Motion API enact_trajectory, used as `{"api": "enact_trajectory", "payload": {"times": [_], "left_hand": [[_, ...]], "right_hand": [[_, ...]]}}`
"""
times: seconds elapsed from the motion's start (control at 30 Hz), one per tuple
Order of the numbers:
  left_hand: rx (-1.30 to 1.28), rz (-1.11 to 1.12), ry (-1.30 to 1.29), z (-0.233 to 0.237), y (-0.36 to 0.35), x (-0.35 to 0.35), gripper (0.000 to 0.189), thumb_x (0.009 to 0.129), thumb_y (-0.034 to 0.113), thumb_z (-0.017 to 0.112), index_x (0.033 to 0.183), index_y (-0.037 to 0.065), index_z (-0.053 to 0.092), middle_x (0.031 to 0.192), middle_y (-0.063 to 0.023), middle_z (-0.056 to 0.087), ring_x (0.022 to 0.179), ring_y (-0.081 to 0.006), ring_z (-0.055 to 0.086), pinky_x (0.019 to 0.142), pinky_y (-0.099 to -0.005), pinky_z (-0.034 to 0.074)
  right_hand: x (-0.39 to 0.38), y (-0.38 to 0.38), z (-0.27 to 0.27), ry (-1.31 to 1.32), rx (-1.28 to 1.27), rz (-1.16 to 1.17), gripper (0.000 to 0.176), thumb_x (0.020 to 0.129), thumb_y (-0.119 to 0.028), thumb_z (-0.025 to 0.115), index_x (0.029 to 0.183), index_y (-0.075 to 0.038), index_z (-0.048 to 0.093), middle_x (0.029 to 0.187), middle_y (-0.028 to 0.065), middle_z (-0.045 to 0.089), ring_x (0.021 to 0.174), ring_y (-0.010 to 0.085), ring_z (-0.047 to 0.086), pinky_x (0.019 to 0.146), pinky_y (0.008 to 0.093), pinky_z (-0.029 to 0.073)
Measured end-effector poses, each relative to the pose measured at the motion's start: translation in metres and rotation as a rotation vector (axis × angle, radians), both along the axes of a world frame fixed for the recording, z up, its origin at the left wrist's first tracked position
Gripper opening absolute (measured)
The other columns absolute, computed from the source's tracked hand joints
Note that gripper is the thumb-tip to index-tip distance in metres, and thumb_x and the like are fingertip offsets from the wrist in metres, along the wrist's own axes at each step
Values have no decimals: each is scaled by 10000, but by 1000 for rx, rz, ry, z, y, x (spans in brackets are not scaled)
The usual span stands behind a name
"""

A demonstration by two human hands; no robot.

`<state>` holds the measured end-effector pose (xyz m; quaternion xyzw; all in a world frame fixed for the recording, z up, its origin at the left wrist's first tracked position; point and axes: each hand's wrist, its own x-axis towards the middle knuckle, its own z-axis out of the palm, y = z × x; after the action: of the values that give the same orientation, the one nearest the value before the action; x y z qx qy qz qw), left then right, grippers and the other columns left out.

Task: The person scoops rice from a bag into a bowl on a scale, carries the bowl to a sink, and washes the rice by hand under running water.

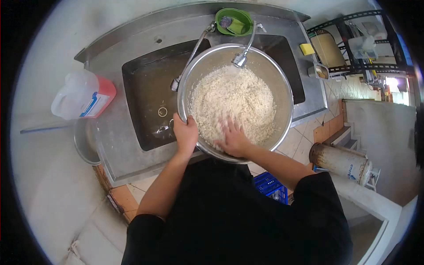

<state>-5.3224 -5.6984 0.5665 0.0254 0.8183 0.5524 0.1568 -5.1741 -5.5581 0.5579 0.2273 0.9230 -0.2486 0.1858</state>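
A large steel bowl (288,110) rests over the sink, full of pale grains that look like rice (236,95). My left hand (185,134) grips the bowl's near left rim, thumb pointing up. Inside the bowl, my right hand (235,139) lies on the rice near the front wall, its fingers spread and slightly blurred, the tips partly sunk in the grains. A flexible tap (240,59) hangs over the far side of the bowl, its nozzle just above the rice.
Left of the bowl is a sink basin (150,88) with a second hose nozzle (175,84). A jug of pink liquid (86,95) stands at left. Behind are a green tub (221,15) and a yellow sponge (307,49). A blue crate (267,183) sits on the floor.
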Motion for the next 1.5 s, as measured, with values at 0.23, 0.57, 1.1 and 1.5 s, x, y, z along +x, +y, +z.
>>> {"api": "enact_trajectory", "payload": {"times": [0.23,0.57,1.1,1.5], "left_hand": [[-94,-63,-54,10,-3,-6,192,916,101,632,1041,-15,544,890,-247,677,867,-410,691,788,-456,510],[-49,-1,-44,4,4,-6,187,917,108,630,1020,-23,543,865,-274,667,845,-464,670,757,-483,501],[-75,-90,45,-4,17,6,306,928,172,621,1046,-64,466,843,-345,640,850,-547,636,771,-564,485],[-85,-152,42,-1,14,3,303,928,164,618,1043,-64,456,889,-352,639,870,-548,635,794,-568,484]], "right_hand": [[-126,51,-11,-379,113,58,748,963,-585,541,1595,-262,305,1703,111,93,1336,360,521,1096,523,452],[-8,2,-37,76,31,332,635,1062,-521,302,1593,-174,291,1670,165,205,1484,408,319,1219,499,268],[-88,104,39,304,-48,-48,396,1031,-338,510,1092,13,682,1088,235,701,1075,411,649,950,488,503],[-63,175,416,867,-966,-110,402,1059,-294,490,689,-193,370,613,-68,349,491,61,315,448,230,288]]}}
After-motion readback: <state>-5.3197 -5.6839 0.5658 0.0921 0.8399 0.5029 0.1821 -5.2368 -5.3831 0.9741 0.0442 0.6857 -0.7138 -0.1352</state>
